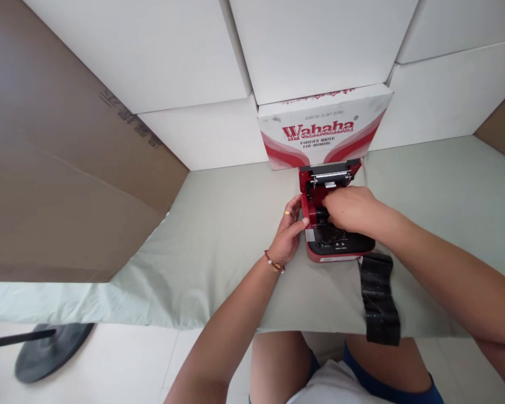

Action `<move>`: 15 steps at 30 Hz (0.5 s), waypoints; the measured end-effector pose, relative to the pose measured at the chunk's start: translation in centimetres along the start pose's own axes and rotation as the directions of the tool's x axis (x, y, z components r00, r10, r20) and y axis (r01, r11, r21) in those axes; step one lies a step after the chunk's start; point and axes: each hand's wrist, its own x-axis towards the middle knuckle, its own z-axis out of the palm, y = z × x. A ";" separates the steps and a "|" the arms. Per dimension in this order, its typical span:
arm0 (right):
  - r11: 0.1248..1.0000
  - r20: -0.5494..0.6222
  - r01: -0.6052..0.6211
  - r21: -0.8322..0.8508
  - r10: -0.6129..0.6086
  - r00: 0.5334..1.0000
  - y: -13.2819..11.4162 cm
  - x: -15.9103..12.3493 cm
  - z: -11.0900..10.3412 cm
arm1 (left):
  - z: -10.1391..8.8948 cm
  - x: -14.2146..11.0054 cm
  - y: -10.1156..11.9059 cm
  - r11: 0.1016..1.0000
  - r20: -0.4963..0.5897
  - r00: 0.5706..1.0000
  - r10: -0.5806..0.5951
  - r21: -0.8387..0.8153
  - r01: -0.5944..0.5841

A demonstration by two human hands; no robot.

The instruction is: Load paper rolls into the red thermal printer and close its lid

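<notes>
The open red-and-black label printer [340, 253] sits on the cloth-covered tabletop [225, 219]. Your left hand [287, 235] lies alongside, thumb and fingers parted; your right hand's [352, 209] fingers are hidden inside. Probably rigid and moderately heavy: hold its sides, sparing the lid [335, 166].

A Wahaha water carton [324, 129] stands on the green-clothed counter [227, 224]. Behind the carton rise 2 rows of white blocks [320, 45]. Left of the carton stands a large brown box [67, 163]; well right of it, a 2nd box [503, 129]. A black round base [46, 359] rests on the floor [134, 359], below and left of the carton.
</notes>
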 end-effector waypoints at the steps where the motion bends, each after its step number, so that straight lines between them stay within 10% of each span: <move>1: 1.000 0.003 -0.003 -0.001 0.003 1.000 0.0 0.0 0.0 | 0.0 0.1 -0.1 1.000 -0.003 1.000 0.003 0.001 -0.003; 5: 0.999 -0.042 -0.022 0.042 0.024 0.999 0.4 -1.9 -0.5 | -0.3 0.4 -0.4 0.994 -0.162 0.982 0.099 0.072 -0.088; 10: 0.915 -0.322 0.107 0.390 0.027 0.946 4.5 -8.5 -0.7 | -1.3 0.5 0.3 0.922 -0.508 0.802 0.315 0.365 -0.131; 15: 0.892 -0.326 -0.041 0.449 0.207 0.922 13.3 -12.4 3.5 | -1.1 0.3 1.5 0.922 -0.438 0.860 0.264 0.375 -0.092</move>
